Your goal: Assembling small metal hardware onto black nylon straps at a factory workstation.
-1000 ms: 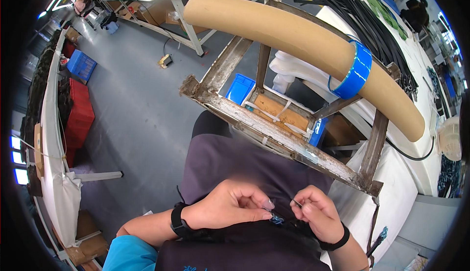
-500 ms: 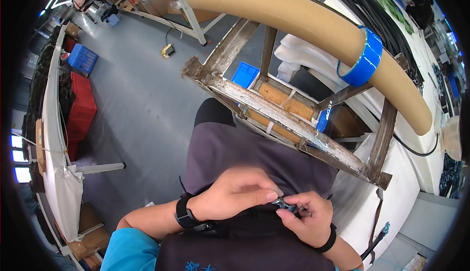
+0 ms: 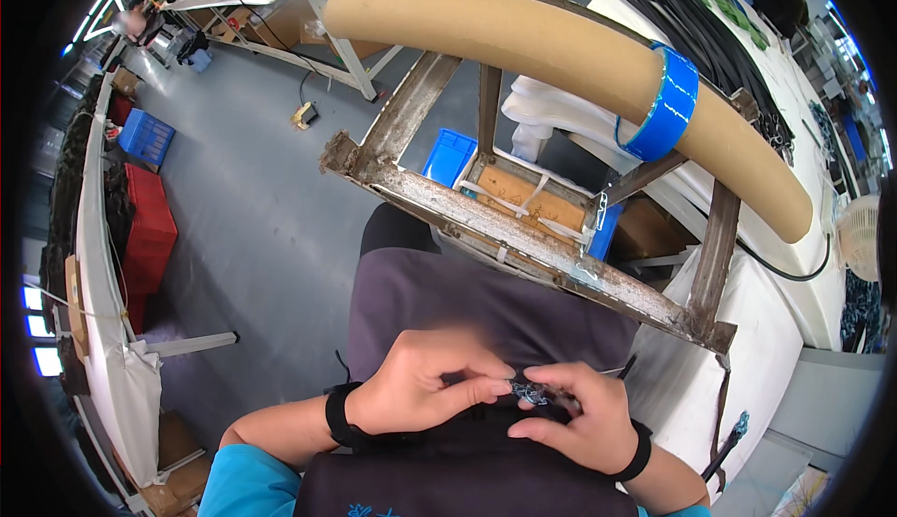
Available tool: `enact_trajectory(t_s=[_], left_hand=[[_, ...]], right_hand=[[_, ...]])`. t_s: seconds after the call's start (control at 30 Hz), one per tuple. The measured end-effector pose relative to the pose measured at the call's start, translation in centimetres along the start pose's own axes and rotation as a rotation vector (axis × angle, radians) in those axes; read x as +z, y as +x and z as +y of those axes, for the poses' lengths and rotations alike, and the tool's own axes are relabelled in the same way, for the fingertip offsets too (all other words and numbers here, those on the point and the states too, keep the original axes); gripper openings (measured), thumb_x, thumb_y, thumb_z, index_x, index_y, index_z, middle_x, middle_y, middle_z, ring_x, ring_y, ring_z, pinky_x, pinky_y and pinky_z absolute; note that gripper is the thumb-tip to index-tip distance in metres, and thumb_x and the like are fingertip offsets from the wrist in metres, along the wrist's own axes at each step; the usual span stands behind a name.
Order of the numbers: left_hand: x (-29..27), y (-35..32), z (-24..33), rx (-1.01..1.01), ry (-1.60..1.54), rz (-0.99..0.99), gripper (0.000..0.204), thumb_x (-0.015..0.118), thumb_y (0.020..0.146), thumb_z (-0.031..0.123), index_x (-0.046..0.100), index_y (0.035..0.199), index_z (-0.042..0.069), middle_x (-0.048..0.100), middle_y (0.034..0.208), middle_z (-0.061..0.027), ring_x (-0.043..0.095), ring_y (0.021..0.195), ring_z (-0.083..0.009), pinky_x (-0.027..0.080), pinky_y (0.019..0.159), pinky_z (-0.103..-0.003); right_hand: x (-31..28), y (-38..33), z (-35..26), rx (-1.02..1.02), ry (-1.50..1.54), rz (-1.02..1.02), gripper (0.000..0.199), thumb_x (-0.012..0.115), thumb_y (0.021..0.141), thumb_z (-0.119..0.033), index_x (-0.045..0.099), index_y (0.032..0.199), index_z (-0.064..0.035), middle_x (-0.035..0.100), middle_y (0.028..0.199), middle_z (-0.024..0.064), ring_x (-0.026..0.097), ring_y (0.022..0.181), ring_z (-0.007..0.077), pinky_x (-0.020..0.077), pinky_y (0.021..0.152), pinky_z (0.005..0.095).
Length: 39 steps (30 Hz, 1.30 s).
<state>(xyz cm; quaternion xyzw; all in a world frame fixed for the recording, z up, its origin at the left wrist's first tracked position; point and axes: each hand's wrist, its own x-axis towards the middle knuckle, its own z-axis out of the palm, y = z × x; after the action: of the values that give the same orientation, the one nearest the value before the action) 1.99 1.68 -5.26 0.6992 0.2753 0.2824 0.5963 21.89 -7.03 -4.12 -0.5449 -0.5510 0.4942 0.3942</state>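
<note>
A small dark tangle with light-blue strands (image 3: 531, 392) lies between my two hands, over the dark apron on my lap; its exact kind cannot be made out. My left hand (image 3: 425, 383) pinches its left end between thumb and fingertips. From the other side my right hand (image 3: 590, 417) holds its right end with bent fingers, its index finger laid along the top and its thumb apart below. Part of the tangle is hidden behind the right fingers. Beyond my lap stands a worn metal frame (image 3: 523, 232) under a thick brown cardboard tube (image 3: 505, 36) with a roll of blue tape (image 3: 675, 106) around it.
Long black strips (image 3: 691, 22) lie on the white-covered table to the right. A blue bin (image 3: 449, 155) stands under the frame. Red crates (image 3: 148, 227) and a blue crate (image 3: 147, 137) line the left side. A dark rod with a blue-tufted tip (image 3: 733, 438) leans at lower right.
My right thumb has moved away from its fingers, and the right index finger now reaches along the tangle toward my left fingertips. The left hand keeps its pinch. The whole view has shifted slightly.
</note>
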Motion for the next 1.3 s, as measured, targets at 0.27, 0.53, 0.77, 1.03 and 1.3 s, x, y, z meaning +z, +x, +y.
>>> enact_trajectory(t_s=[0.27,0.53,0.77,1.03,1.3], left_hand=[[-0.6,0.1,0.2,-0.006,-0.067,-0.121,0.016,0.07,0.081,0.006,0.067,0.096,0.003,0.064,0.078,-0.0064,0.065,0.069,-0.0151,0.049,0.057,-0.025],[-1.5,2.3,1.3,0.865,0.743,-0.222,0.019,0.075,0.074,0.021,0.065,0.083,0.007,0.06,0.076,-0.0016,0.064,0.07,-0.0142,0.051,0.057,-0.024],[-1.4,3.3,1.4,0.768,0.495,-0.232,0.019,0.073,0.071,0.01,0.066,0.087,0.006,0.06,0.081,-0.0033,0.062,0.069,-0.0177,0.049,0.056,-0.026],[4.8,2.1,3.1,0.018,-0.792,0.042,0.029,0.076,0.074,0.003,0.063,0.1,0.005,0.066,0.091,-0.0125,0.066,0.08,-0.019,0.052,0.07,-0.028],[5.8,4.8,4.5,0.375,0.018,-0.263,0.016,0.075,0.073,0.004,0.069,0.088,0.003,0.069,0.083,-0.0088,0.067,0.072,-0.02,0.053,0.064,-0.028]], right_hand=[[-1.0,-0.6,0.5,0.336,0.361,-0.135,0.018,0.066,0.085,-0.01,0.062,0.099,-0.0005,0.065,0.073,0.0032,0.062,0.066,0.008,0.0468,0.058,0.0219],[-2.9,0.7,0.3,0.799,0.864,-0.496,0.018,0.055,0.094,-0.025,0.055,0.094,-0.0066,0.058,0.069,0.0023,0.043,0.053,0.0032,0.0299,0.048,0.0183],[-2.8,-1.2,-0.7,0.626,0.956,-0.363,0.027,0.055,0.094,-0.027,0.056,0.106,-0.0026,0.062,0.081,0.0052,0.046,0.062,0.0049,0.0352,0.056,0.0183],[-3.4,-4.9,-2.8,0.436,0.934,-0.04,0.032,0.055,0.094,-0.021,0.057,0.116,0.002,0.065,0.082,0.0059,0.052,0.068,0.0059,0.0381,0.06,0.0186],[-3.6,-8.9,-3.9,0.219,0.512,0.2,0.031,0.062,0.089,-0.011,0.054,0.116,0.0024,0.065,0.087,0.0039,0.059,0.082,0.0043,0.0449,0.072,0.0184]])
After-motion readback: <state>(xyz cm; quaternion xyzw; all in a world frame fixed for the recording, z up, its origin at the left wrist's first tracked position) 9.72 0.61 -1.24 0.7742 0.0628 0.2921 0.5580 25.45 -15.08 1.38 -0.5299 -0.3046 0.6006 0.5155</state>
